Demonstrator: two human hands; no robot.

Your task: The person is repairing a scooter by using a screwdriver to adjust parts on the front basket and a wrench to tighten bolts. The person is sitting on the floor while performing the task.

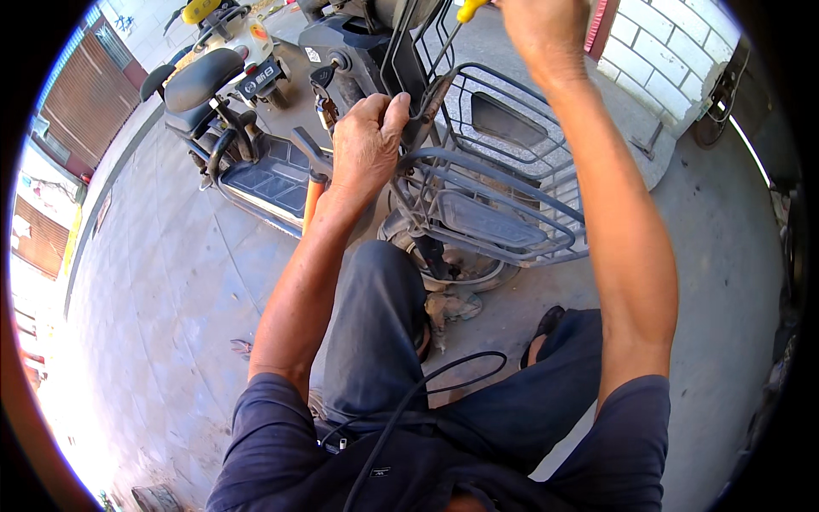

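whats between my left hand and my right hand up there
In the head view, the screwdriver, yellow-handled, slants down from the right hand toward the left hand, crossing the dark frame bars above the wire basket.

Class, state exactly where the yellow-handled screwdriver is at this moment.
In the head view, the yellow-handled screwdriver sits at the top centre, gripped in the right hand. Its shaft slants down-left toward the wire basket, near the left hand.

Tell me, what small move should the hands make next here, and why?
Probably turn the screwdriver while holding steady. The right hand grips its yellow handle, with the shaft angled down toward the bracket by the wire basket. The left hand braces the frame there. Whether the tip is seated is hidden.
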